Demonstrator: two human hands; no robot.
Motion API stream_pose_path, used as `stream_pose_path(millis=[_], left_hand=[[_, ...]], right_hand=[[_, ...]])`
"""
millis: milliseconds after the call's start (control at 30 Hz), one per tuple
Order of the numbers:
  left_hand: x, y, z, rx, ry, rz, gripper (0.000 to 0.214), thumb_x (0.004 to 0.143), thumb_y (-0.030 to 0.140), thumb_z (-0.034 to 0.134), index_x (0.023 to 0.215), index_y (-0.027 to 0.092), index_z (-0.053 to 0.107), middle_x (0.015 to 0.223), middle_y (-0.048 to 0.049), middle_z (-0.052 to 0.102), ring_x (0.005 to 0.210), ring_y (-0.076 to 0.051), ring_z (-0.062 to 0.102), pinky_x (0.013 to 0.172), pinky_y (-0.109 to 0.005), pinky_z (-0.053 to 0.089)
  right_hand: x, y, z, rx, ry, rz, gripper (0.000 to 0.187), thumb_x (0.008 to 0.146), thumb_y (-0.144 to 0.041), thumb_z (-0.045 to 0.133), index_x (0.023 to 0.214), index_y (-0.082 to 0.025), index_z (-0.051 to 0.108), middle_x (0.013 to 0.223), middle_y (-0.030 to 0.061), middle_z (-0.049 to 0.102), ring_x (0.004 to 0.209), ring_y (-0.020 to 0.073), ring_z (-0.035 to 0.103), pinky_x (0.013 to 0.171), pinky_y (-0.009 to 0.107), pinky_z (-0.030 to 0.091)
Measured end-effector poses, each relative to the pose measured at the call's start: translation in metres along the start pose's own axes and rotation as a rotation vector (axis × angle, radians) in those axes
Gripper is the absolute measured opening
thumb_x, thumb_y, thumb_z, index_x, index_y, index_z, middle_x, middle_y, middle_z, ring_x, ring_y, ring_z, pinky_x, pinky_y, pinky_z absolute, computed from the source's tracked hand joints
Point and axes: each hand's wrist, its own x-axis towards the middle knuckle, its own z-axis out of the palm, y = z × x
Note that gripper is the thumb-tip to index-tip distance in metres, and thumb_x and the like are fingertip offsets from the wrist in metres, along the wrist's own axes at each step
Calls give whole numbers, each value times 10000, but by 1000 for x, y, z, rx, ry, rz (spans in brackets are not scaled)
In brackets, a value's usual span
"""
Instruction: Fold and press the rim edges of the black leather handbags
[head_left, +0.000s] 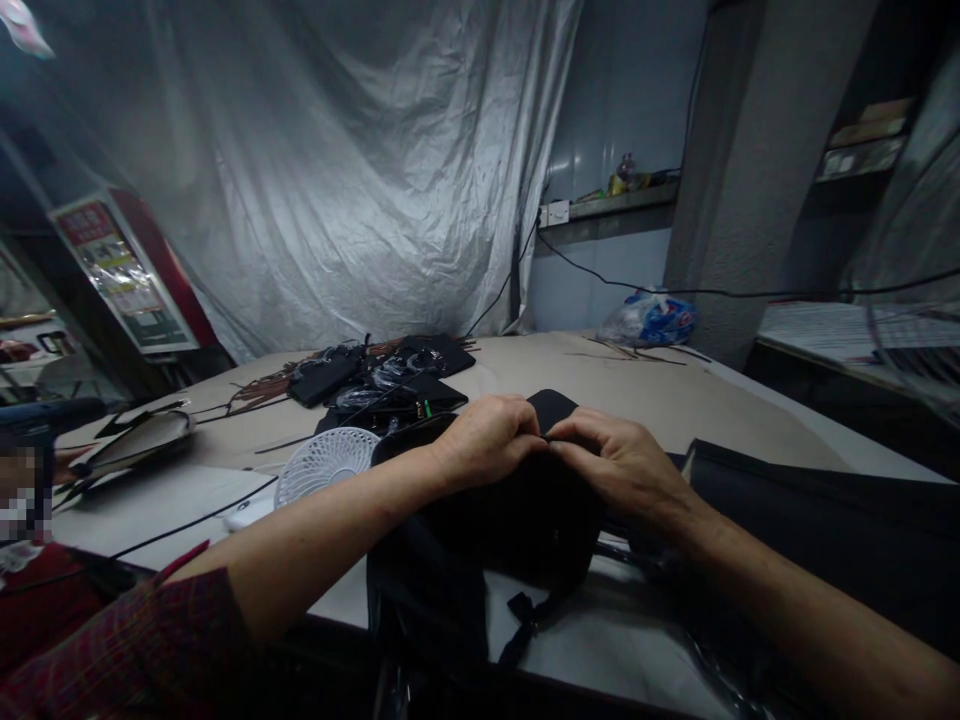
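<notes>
A black bag stands at the table's front edge, its dark fabric hanging over the edge toward me. At its top rim my left hand pinches the black material with bent fingers. My right hand grips the same edge from the other side, and both sets of fingertips nearly meet. What lies between the fingertips is too small to make out. A short black strap with a buckle hangs at the bag's lower front. Behind the hands a black flap sticks up.
A white fan stands left of the bag. Several black pouches with plastic-wrapped parts are heaped at the back left, beside brown straps. Black material lies at right. A blue plastic bag sits farther back. Another person is at far left.
</notes>
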Motion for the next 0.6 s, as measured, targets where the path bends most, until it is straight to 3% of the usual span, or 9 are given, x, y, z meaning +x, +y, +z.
stream_pose_path(millis=[133, 333, 600], left_hand=[[-4, -9, -6, 13, 9, 21, 96, 772, 236, 691, 730, 152, 669, 804, -29, 665, 752, -147, 596, 691, -233, 448], [-17, -24, -18, 36, 40, -51, 77, 793, 214, 651, 753, 159, 688, 797, -29, 681, 761, -151, 613, 714, -243, 459], [-19, -23, -17, 65, 56, -125, 92, 785, 230, 632, 737, 164, 676, 767, -28, 679, 732, -155, 610, 671, -248, 450]], right_hand=[[4, 4, -2, 22, -15, 38, 169, 794, -277, 540, 756, -205, 689, 780, 8, 657, 762, 163, 600, 704, 277, 428], [7, 8, -1, 19, 0, 93, 169, 775, -299, 554, 741, -192, 680, 758, 10, 666, 695, 159, 597, 633, 270, 422], [7, 5, 2, -9, 36, 135, 155, 742, -290, 556, 722, -193, 674, 683, -3, 651, 605, 141, 569, 576, 256, 408]])
